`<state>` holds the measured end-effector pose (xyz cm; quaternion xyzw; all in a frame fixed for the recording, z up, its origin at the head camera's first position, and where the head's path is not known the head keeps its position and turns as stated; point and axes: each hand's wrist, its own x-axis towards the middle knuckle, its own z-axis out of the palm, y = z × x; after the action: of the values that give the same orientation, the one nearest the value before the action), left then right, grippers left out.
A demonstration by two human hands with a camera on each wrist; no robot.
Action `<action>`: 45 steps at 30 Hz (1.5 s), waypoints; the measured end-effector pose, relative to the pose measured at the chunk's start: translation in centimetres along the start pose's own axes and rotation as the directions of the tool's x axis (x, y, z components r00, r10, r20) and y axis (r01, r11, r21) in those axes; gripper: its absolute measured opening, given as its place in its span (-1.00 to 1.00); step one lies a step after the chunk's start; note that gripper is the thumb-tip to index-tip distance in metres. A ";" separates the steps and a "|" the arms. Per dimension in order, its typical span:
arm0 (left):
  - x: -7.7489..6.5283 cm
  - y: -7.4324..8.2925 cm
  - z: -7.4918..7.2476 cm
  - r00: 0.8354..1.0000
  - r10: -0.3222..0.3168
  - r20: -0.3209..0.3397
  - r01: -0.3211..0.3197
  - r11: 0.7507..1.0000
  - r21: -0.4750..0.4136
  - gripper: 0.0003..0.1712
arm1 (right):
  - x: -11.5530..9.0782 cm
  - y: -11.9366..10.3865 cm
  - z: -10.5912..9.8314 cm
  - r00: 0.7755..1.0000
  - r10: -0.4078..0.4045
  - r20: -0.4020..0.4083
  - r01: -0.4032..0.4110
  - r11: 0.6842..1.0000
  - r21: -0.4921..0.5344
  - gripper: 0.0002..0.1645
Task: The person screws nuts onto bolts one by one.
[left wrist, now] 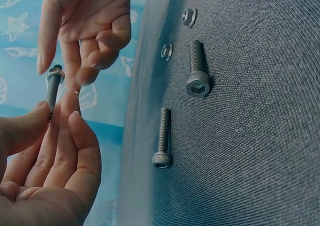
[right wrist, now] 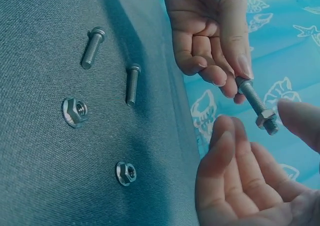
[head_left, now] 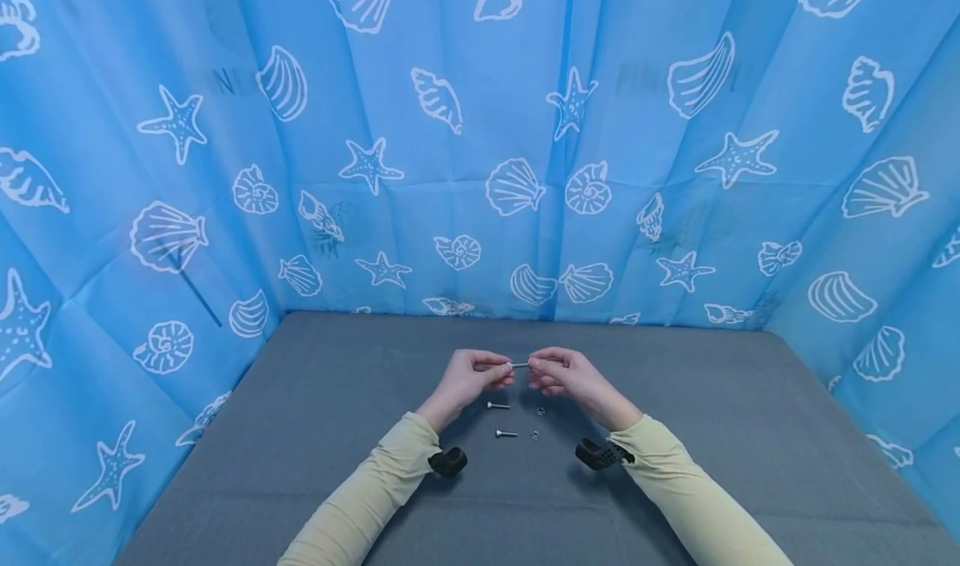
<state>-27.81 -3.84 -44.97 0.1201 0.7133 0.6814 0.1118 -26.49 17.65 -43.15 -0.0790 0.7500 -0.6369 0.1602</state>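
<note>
My left hand (head_left: 468,380) pinches the head end of a socket-head bolt (right wrist: 254,97) between thumb and fingers, raised over the table. A hex flange nut (right wrist: 265,118) sits on the bolt's threads near the free end, with a short length of thread showing past it. My right hand (head_left: 573,378) is at that end. Its thumb (right wrist: 299,117) and fingers lie on either side of the nut, spread apart with a gap to it in the right wrist view. The bolt head is mostly hidden by the left fingertips.
Below the hands, two more socket-head bolts (left wrist: 196,71) (left wrist: 162,138) lie on the grey cloth-covered table (head_left: 360,483). To their right are two flange nuts (right wrist: 75,112) (right wrist: 126,173). A blue curtain (head_left: 465,149) with white shells and starfish hangs behind the table and along its sides.
</note>
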 end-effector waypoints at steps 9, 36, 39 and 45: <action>-1.4 2.2 0.3 1.000 0.011 0.004 -0.011 1.000 0.023 -0.80 | 0.0 -0.2 -0.1 1.000 -0.022 0.010 0.022 1.000 -0.016 -0.51; -0.2 0.0 0.1 1.000 0.014 0.000 -0.014 1.000 -0.008 -0.69 | -0.3 -0.4 -0.6 0.997 -0.035 0.067 0.033 0.999 0.029 -0.52; -0.3 0.1 0.1 1.000 0.019 0.001 -0.019 1.000 -0.004 -0.69 | -0.3 -0.4 -0.5 0.998 -0.023 0.065 0.023 1.000 0.001 -0.52; -0.2 -0.1 0.1 1.000 0.031 -0.003 -0.031 0.999 -0.008 -0.72 | -0.3 -0.3 -0.3 0.999 0.015 0.042 -0.014 1.000 -0.018 -0.45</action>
<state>-27.59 -3.81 -45.04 0.1296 0.7086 0.6863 0.1005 -26.34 17.94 -42.75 -0.0885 0.7526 -0.6273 0.1799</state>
